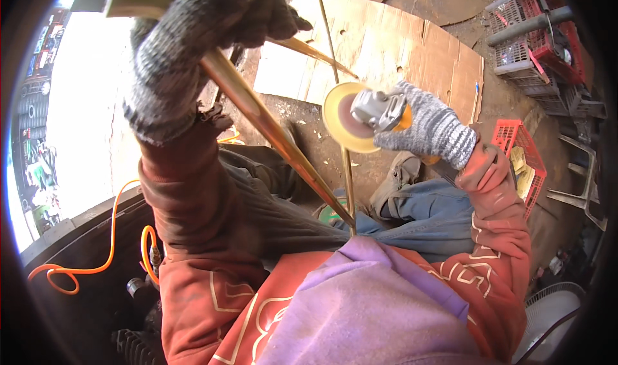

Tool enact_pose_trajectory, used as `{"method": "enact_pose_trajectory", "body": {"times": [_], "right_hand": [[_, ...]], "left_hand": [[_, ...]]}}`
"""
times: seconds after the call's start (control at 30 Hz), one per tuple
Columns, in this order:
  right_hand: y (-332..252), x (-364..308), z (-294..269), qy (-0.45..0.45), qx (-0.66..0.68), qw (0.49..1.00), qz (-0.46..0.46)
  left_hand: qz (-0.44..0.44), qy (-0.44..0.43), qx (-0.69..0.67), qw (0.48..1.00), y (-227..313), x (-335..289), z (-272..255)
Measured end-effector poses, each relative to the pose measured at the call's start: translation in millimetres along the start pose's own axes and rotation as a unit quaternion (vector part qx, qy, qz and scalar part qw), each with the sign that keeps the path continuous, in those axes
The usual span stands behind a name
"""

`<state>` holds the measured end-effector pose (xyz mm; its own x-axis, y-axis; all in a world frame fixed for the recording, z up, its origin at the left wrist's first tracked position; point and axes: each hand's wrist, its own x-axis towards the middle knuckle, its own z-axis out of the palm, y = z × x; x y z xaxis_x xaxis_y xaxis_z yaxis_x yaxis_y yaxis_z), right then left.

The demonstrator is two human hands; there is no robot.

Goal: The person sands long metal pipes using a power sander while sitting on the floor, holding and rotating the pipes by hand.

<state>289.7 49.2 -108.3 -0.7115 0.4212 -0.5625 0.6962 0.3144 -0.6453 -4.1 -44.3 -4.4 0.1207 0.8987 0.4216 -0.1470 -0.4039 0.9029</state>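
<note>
My left hand (199,33), in a dark grey knitted glove, is closed around a brass-coloured metal frame (261,120) at the upper left. One bar of the frame slants down toward my lap and meets a thinner bar there. In a grey-and-white glove, my right hand (428,120) grips an angle grinder (376,111) with a metal head and orange body. Its round yellowish disc (336,117) overlaps the thin bar in view; whether they touch, I cannot tell.
Flat cardboard (399,43) lies on the brown floor ahead. Red and grey plastic crates (515,37) stand at the far right, with a red basket (508,133) nearer. An orange hose (114,217) curls at left. A white fan-like grille (553,307) sits lower right.
</note>
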Motion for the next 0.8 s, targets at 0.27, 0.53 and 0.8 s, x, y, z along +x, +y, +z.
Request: {"method": "enact_pose_trajectory", "body": {"times": [0.27, 0.53, 0.8], "right_hand": [[40.4, -54.6, -24.4, 0.293, 0.415, 0.855, -0.108], [112.7, -66.4, 28.2, 0.163, 0.866, 0.468, -0.065], [111.7, -3.3, 63.0, 0.279, 0.622, 0.731, -0.03]], "left_hand": [[0.019, 0.221, 0.082, 0.972, -4.7, -2.2, -33.0], [-0.021, 0.393, 0.069, 0.917, -22.8, 2.6, -84.0], [-0.065, 0.36, 0.112, 0.924, -14.6, 50.7, -54.5]]}}
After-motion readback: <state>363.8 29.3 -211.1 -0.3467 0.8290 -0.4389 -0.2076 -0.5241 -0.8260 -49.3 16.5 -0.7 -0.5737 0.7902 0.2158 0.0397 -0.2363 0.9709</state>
